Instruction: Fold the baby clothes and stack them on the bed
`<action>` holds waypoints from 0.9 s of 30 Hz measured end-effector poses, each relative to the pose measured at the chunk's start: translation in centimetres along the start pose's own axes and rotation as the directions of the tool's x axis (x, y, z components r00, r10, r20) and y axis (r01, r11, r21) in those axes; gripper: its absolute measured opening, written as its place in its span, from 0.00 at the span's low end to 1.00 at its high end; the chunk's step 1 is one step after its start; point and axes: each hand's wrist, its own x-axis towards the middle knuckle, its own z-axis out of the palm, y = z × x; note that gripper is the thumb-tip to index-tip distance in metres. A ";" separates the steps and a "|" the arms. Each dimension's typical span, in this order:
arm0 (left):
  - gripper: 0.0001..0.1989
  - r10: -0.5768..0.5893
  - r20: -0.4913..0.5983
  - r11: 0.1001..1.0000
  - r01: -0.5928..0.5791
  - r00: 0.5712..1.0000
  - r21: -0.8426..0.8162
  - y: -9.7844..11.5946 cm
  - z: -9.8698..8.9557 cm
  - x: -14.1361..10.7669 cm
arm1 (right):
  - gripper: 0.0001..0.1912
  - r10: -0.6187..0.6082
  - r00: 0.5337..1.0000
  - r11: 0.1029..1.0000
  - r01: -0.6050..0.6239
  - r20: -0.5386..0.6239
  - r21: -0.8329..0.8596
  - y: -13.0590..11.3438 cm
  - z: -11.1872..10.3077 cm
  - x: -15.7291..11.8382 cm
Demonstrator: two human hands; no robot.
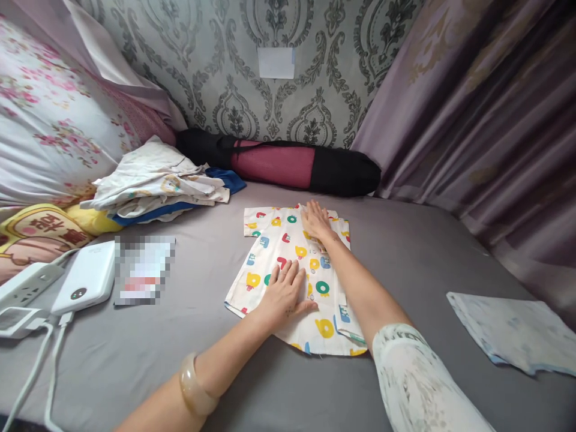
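Pressing flat: left hand (pixel 284 293), right hand (pixel 316 220), shirt (pixel 274 249)

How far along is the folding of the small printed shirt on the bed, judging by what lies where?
Done: a pile of folded clothes sits at the left by the pillow. In hand: the small printed shirt lies flat on the grey sheet, the left hand pressing its lower part, the right hand near the collar; no fold shows yet. Left: a pale garment lies at the right.
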 end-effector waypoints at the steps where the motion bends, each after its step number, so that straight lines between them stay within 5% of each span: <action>1: 0.45 0.005 -0.009 1.000 -0.005 1.000 0.003 0.0 0.0 0.0 | 0.34 0.061 0.998 0.998 -0.062 -0.034 -0.022 0.8 -0.1 -0.4; 7: 0.44 -0.002 -0.019 1.000 0.003 1.000 0.020 -0.1 0.2 -0.2 | 0.34 0.226 0.972 0.971 -0.230 -0.064 -0.062 3.8 0.8 -2.0; 15: 0.38 0.013 -0.030 0.999 -0.014 0.999 -0.041 -0.3 -0.3 -0.4 | 0.31 0.169 0.983 0.986 -0.169 -0.073 0.013 4.6 0.6 -1.7; 22: 0.28 -0.058 -0.193 0.993 0.037 0.979 -0.109 -1.0 -0.4 -0.4 | 0.33 -0.023 1.000 0.999 0.023 -0.016 -0.023 4.8 0.2 -6.3; 27: 0.25 -0.050 -0.194 0.995 0.032 0.980 -0.094 -1.2 -0.4 -0.4 | 0.32 0.015 1.000 0.999 -0.015 0.002 -0.036 3.7 1.4 -7.8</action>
